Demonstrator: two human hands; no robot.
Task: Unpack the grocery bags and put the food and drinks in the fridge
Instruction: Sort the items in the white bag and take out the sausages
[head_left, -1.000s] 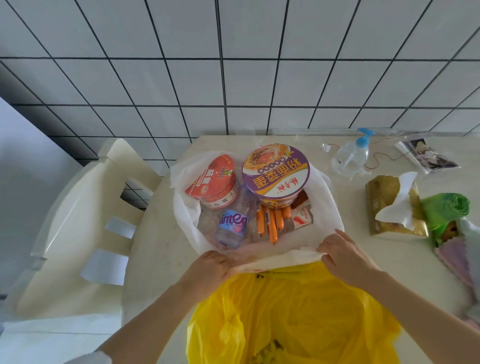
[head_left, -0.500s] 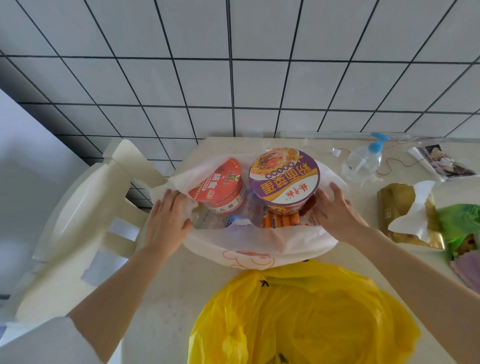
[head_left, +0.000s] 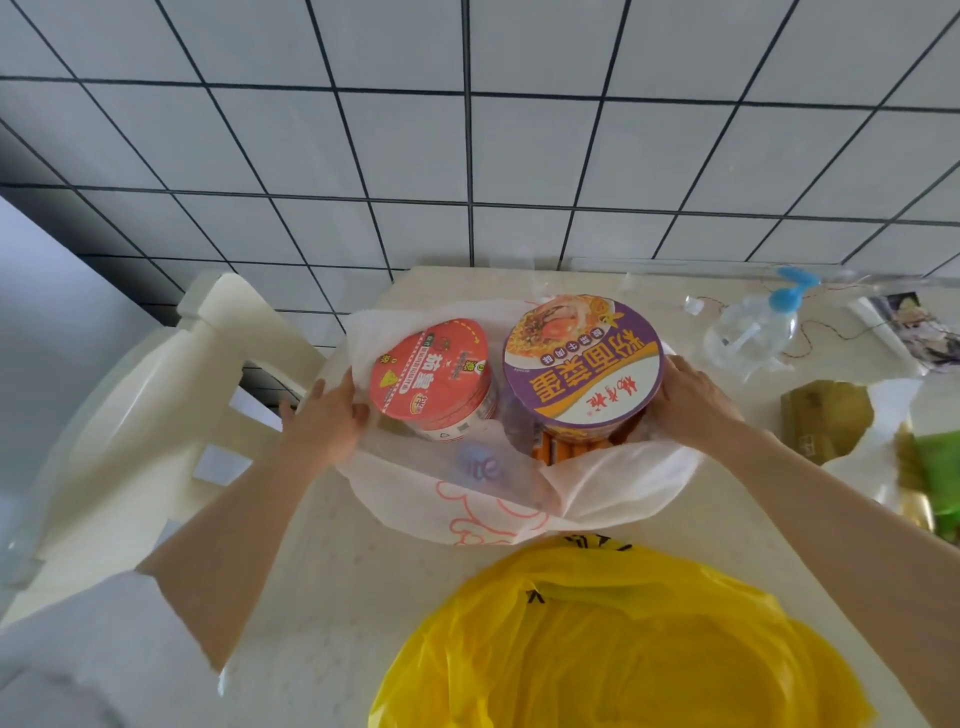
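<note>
Both hands sit on the grocery bag (head_left: 467, 512), the left hand (head_left: 327, 423) on its left side, the right hand (head_left: 693, 400) on its right. Between them, inside the bag, stand two instant noodle bowls: one noodle bowl (head_left: 428, 376) just inside the left hand, the other noodle bowl (head_left: 582, 361) touching the right, with a water bottle (head_left: 480, 465) and sausage sticks (head_left: 563, 449) lower down. Nearer than the hands lies a second bag (head_left: 623, 639); right of the right hand stand a pump bottle (head_left: 750, 332) and a tissue pack (head_left: 826, 415), and left of the left hand a chair (head_left: 171, 415).

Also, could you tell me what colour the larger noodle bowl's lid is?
Mostly purple, with yellow lettering, on the larger noodle bowl; head view.
</note>
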